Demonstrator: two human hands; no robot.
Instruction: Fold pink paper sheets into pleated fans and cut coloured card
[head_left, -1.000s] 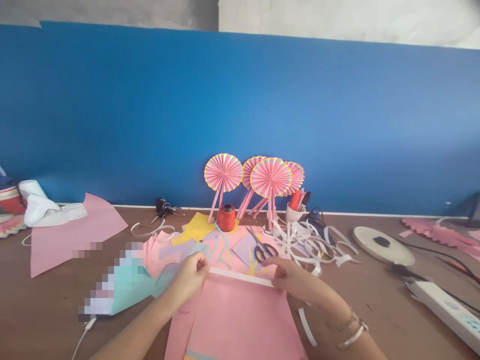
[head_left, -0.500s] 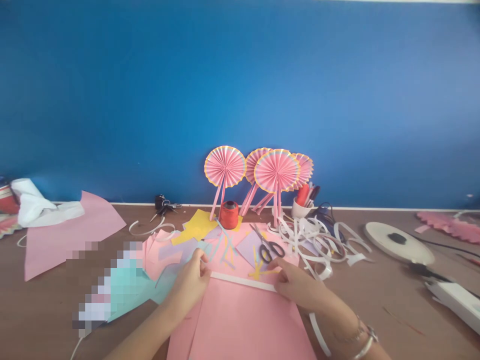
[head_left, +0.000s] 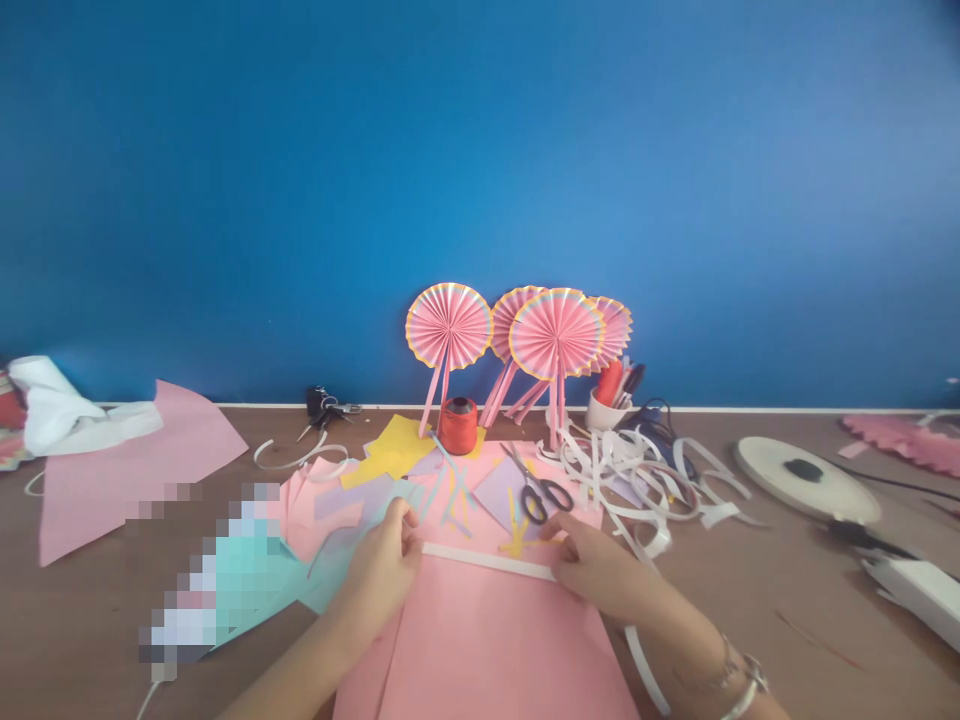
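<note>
A narrow white strip of tape (head_left: 489,562) is stretched straight along the far edge of a pink paper sheet (head_left: 502,640). My left hand (head_left: 386,562) pinches its left end between thumb and fingers. At the opposite end, my right hand (head_left: 596,565) has its fingers closed on the strip too. Another pink sheet shows underneath along the left side. Just beyond the right hand lie black-handled scissors (head_left: 538,497), blades pointing away, among thin yellow paper strips (head_left: 514,535) and a lilac paper piece (head_left: 495,500).
Several pleated pink paper fans (head_left: 450,330) lean against the blue wall behind a red thread spool (head_left: 459,428). Curled white strips (head_left: 645,470) heap up at the right, near a white pen cup (head_left: 606,412). Teal paper (head_left: 259,565) lies left, and a pale round lid (head_left: 772,480) far right.
The camera view has shifted slightly. Both hands stay at the ends of the white strip with hardly any movement.
</note>
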